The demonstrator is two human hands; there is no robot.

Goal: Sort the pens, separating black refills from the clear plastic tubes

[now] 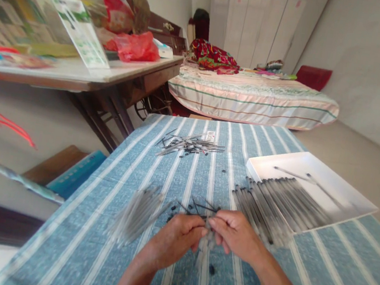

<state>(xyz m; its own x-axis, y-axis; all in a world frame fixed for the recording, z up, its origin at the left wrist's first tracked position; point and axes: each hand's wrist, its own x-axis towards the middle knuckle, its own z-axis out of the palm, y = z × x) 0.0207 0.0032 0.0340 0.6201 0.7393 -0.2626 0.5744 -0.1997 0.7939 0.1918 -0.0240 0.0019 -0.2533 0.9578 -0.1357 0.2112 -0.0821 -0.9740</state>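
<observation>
One small black piece (212, 269) lies nearest, then the left hand (175, 239) and right hand (237, 233) — fingers curled, grips too blurred to tell — between frosted, translucent grey tubes (138, 217) and slim, dark-cored pens (302, 206) in and beside a white tray (351, 192), thin sticks (193, 145) heaped beyond.

Red plastic bag (135, 47) on desk (126, 69); patterned red cloth (212, 55) on bed (255, 95).

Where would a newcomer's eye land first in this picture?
Probably on the left hand and right hand, close together over the blue striped cloth, low in the centre; anything between them is too blurred to name. Next comes the white tray at right, with dark-tipped rods lying in and beside it. Beyond, the bright red bag stands out on the desk at upper left.
</observation>
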